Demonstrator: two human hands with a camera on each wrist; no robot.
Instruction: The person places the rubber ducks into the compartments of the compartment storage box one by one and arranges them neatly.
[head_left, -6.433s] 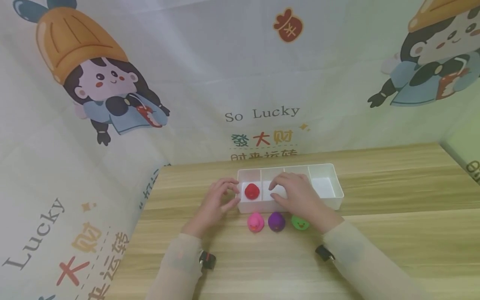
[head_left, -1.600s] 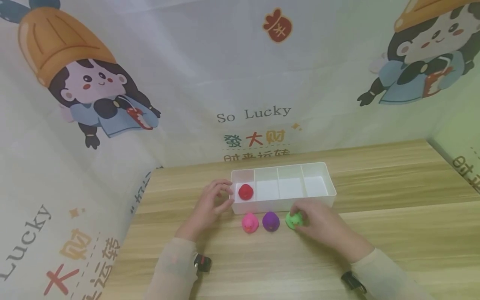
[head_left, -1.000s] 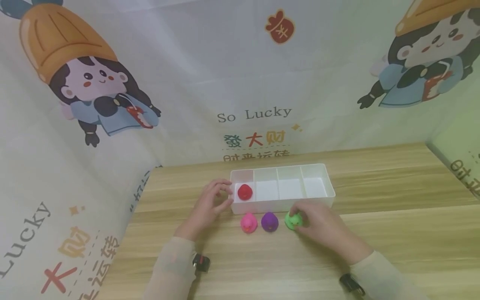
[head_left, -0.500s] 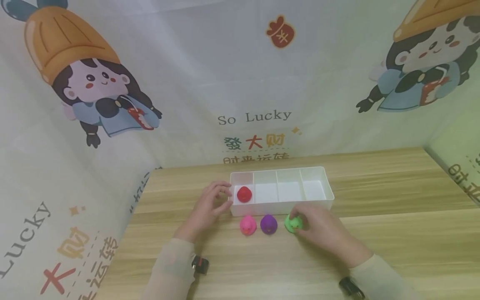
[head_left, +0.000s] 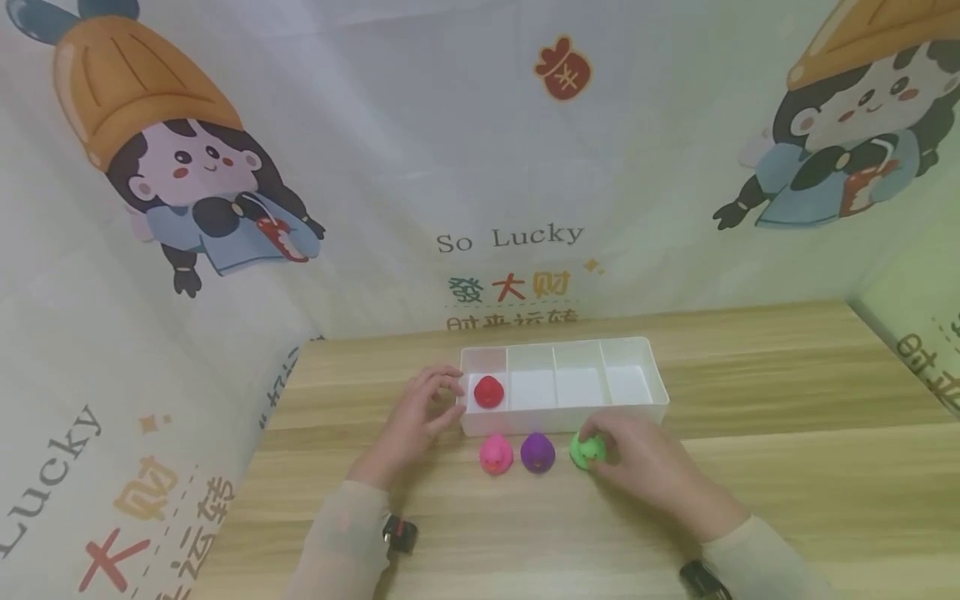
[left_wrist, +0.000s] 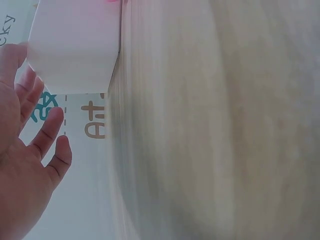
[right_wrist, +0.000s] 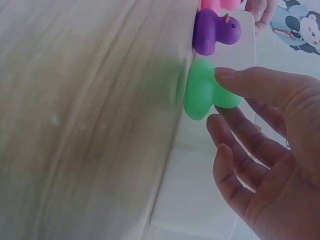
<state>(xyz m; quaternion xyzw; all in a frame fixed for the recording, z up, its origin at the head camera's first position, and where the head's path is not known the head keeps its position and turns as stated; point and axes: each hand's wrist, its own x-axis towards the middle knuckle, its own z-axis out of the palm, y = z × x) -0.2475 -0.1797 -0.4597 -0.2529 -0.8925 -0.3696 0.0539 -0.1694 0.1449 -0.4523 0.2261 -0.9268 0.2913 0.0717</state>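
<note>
A white four-sided box (head_left: 562,418) divided into compartments stands near the back of the table, with a red rubber duck (head_left: 489,392) in its leftmost compartment. My left hand (head_left: 418,414) rests at the box's left end, fingers loosely bent, thumb by the front corner. In front of the box sit a pink rubber duck (head_left: 496,454), a purple rubber duck (head_left: 537,452) and a green rubber duck (right_wrist: 199,95). Thumb and forefinger of my right hand (head_left: 651,460) pinch the green duck's head, while the other fingers stay loosely curled. The green duck's base appears to be at the tabletop.
The wooden table (head_left: 757,483) extends to both sides and towards me. A printed cloth (head_left: 375,150) hangs behind it and along the left. Small black devices are worn at the left wrist (head_left: 400,533) and right wrist (head_left: 703,579).
Since the oldest frame, my right hand has come down from above the box to the green duck and pinched it. Over the last second both hands hold still; the head view shifts slightly.
</note>
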